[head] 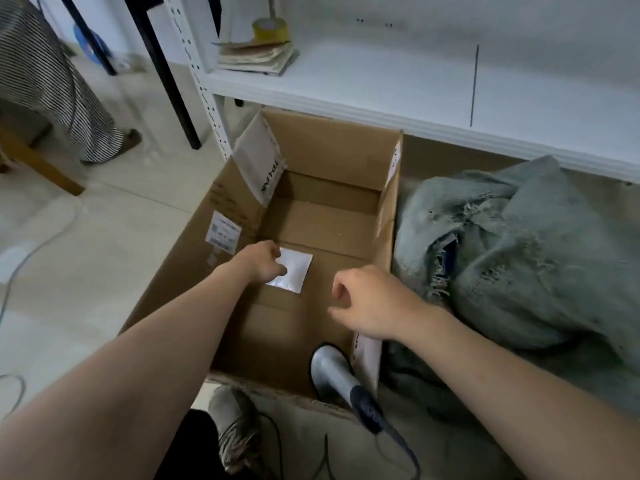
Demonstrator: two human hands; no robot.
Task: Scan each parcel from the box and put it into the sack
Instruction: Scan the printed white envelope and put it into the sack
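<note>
An open cardboard box (332,147) stands on the floor in front of me. On its bottom lies a small white parcel (294,271). My left hand (263,261) reaches into the box and pinches the parcel's left edge. Over the box's right side hovers my right hand (367,299), fingers loosely curled and holding nothing. A grey handheld scanner (332,372) with a dark grip leans in the box's near right corner, its cable trailing toward me. The grey-green woven sack (526,265) lies crumpled right of the box.
A white metal shelf (398,84) runs behind the box, with a tape roll (270,29) on a stack of papers. A person in striped clothes (52,74) stands far left. My shoe (235,427) is at the box's near edge. Cables lie on the pale floor.
</note>
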